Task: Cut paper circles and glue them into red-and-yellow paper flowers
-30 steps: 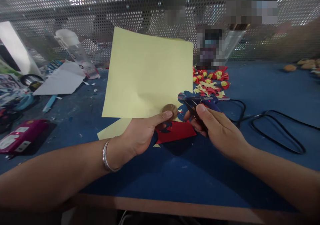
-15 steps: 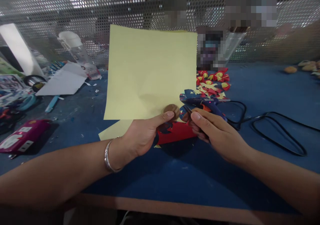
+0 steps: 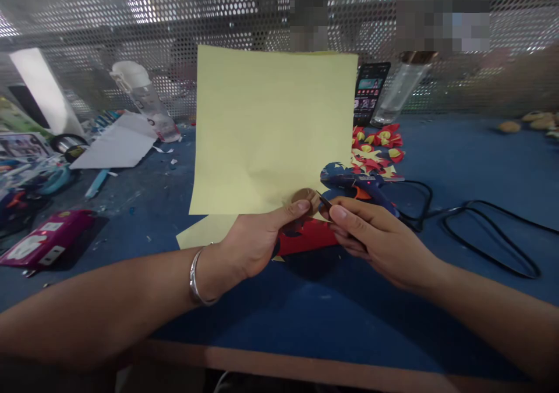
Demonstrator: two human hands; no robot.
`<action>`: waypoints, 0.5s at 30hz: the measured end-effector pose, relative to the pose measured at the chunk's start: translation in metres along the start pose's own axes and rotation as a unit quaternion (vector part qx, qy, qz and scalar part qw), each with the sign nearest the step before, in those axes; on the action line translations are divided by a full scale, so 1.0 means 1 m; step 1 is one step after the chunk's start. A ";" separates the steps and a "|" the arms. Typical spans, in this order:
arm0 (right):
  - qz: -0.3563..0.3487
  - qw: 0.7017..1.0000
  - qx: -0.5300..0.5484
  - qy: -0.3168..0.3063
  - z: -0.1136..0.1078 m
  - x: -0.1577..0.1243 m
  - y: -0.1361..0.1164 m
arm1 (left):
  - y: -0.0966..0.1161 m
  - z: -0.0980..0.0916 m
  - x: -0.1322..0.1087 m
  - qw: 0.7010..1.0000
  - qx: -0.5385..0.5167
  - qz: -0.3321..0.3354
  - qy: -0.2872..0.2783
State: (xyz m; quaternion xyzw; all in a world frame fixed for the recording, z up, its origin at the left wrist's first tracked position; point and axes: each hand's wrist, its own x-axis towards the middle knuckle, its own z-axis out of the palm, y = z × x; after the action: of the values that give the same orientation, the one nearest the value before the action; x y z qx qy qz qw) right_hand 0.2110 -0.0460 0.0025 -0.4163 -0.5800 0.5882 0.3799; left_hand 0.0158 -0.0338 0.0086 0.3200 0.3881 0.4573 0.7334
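My left hand is closed on a large pale yellow sheet of paper, held up near its lower right corner. Under that thumb, a small round brown disc is pressed against the sheet. A thin dark pointed tool is pinched in my right hand; its tip meets the disc's right edge, and its kind is unclear. Red paper and another yellow sheet lie below. Just beyond my right hand rests a blue glue gun with an orange trigger.
Red and yellow paper cutouts lie behind the glue gun. Its black cable loops to the right. A phone and clear tumbler stand behind. Leftward are a bottle, white paper and magenta box.
My right hand has brought the tool's tip leftward against the disc, closing a small gap. My left hand keeps its grip on the sheet. The whole view has shifted slightly.
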 end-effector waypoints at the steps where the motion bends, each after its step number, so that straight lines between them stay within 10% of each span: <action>1: 0.001 1.000 0.000 -0.002 0.000 0.000 0.000 | 0.000 0.000 0.000 1.000 0.005 0.000 0.001; 15: 0.033 0.999 0.022 -0.010 0.002 0.000 -0.003 | -0.005 -0.004 0.004 1.000 0.011 0.014 0.025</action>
State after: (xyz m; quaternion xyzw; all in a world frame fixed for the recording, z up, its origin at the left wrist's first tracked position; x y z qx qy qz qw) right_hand 0.2092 -0.0462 0.0050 -0.4207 -0.5567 0.6172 0.3636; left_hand 0.0159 -0.0315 0.0017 0.3220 0.4069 0.4706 0.7137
